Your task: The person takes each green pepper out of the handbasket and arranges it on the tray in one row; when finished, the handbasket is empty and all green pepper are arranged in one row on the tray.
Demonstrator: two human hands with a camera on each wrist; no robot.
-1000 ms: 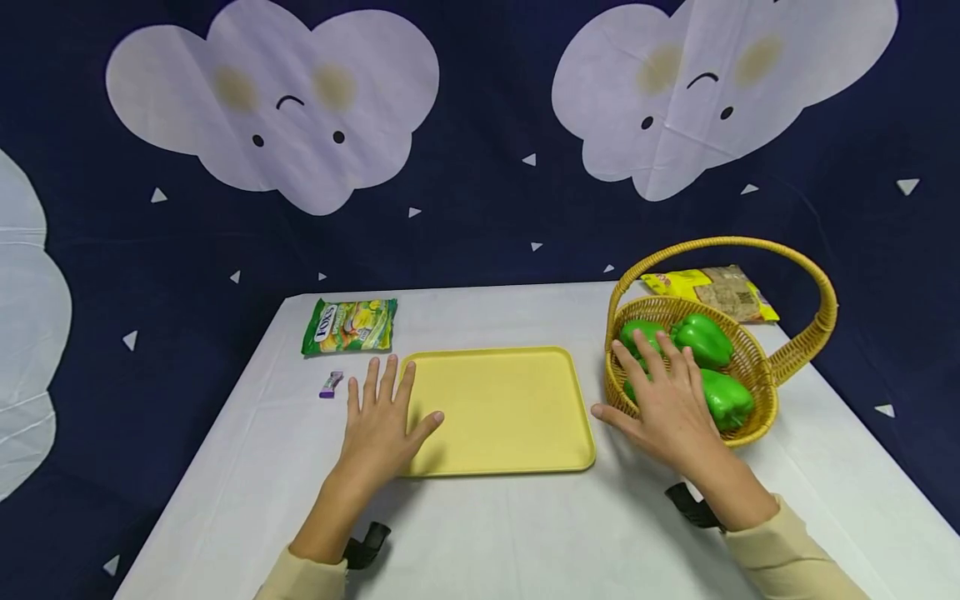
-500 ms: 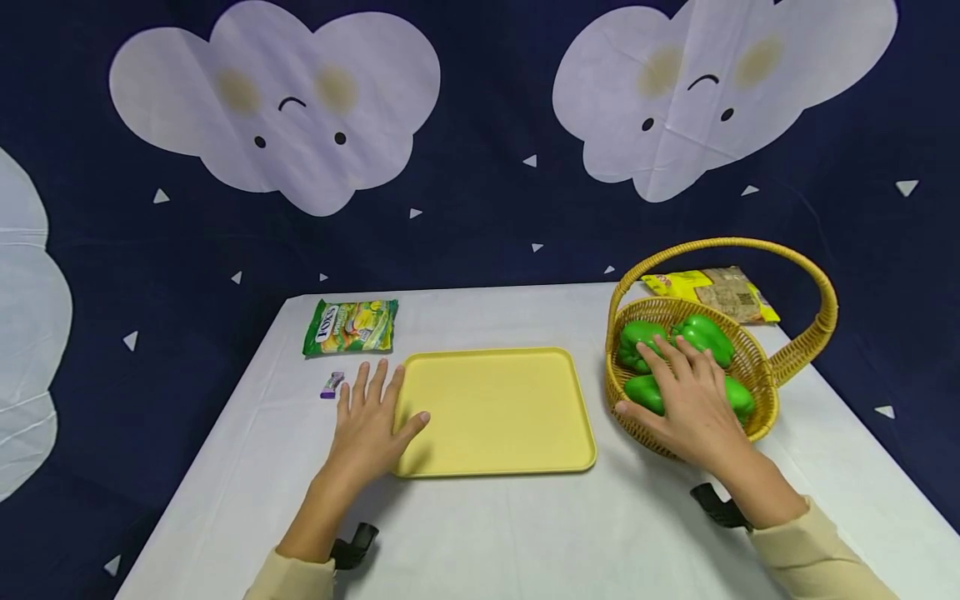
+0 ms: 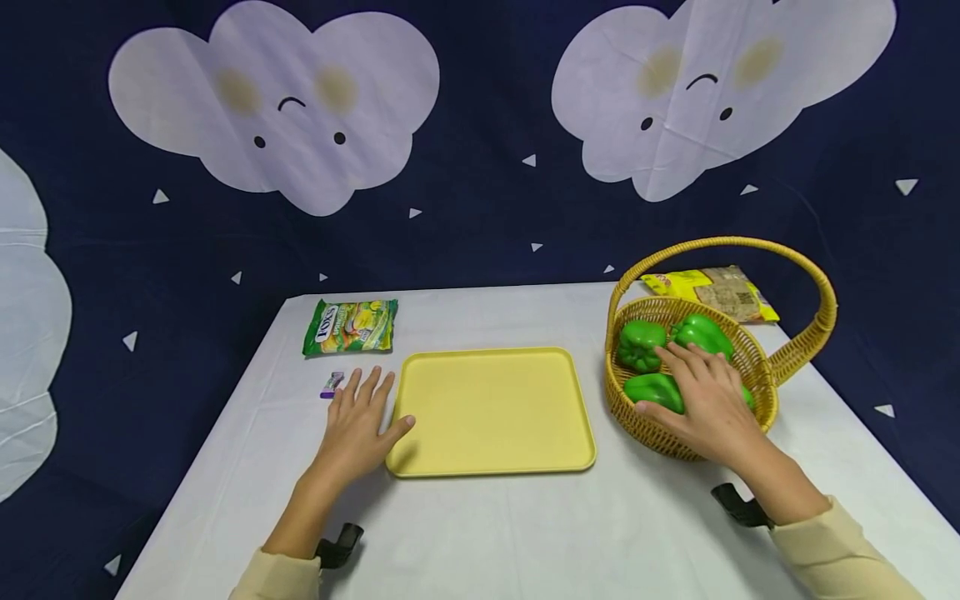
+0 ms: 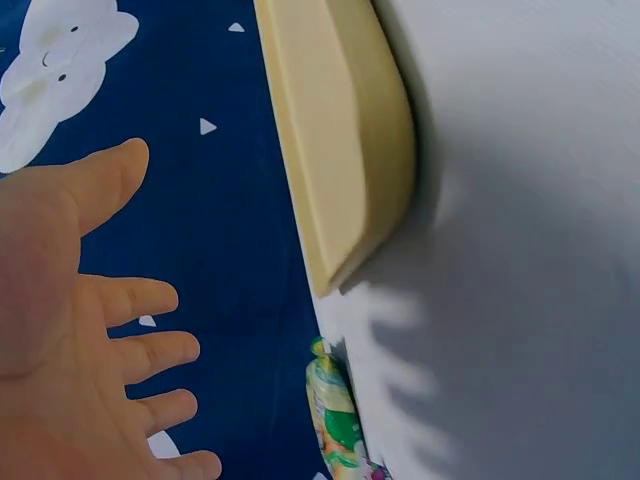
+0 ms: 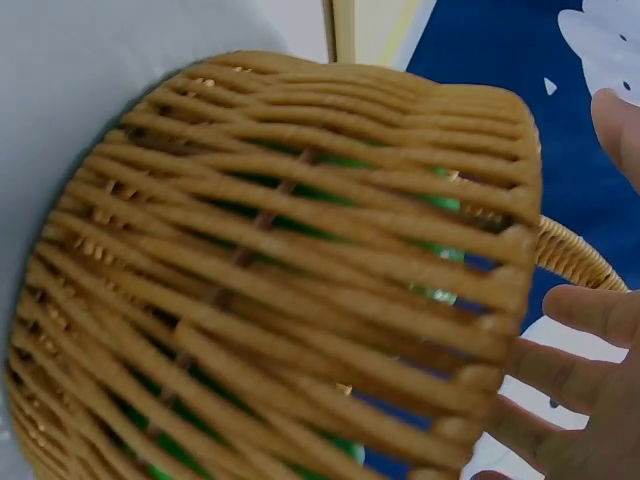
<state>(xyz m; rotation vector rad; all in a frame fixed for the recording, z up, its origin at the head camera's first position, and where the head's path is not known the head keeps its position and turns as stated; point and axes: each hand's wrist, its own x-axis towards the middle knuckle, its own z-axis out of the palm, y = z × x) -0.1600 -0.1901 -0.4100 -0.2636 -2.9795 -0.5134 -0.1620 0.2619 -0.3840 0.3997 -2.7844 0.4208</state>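
My left hand [image 3: 351, 437] hovers over the left edge of a yellow tray [image 3: 495, 412], fingers spread and holding nothing. In the left wrist view, its straight fingers [image 4: 155, 350] stand apart from the tray's corner [image 4: 375, 150]. On the right, my right hand [image 3: 708, 404] is above the near side of a wicker basket [image 3: 652, 433], fingers extended. Inside the basket lie several green bell peppers [image 3: 641, 346], one partly hidden under the hand. The basket's woven wall [image 5: 280, 250] fills most of the right wrist view, and the hand grips nothing there.
A green candy bag [image 3: 351, 327] lies at the back left, with a small purple-wrapped candy [image 3: 332, 385] in front of it. Behind the basket is a yellow packet [image 3: 712, 292]. The basket's tall handle [image 3: 727, 242] arches over it. A dark cloud-print cloth [image 3: 480, 167] hangs behind the table.
Both hands have drifted outward, the left one to the left and slightly down, the right one to the right and down, uncovering more of the peppers. Tray and basket stay in place.
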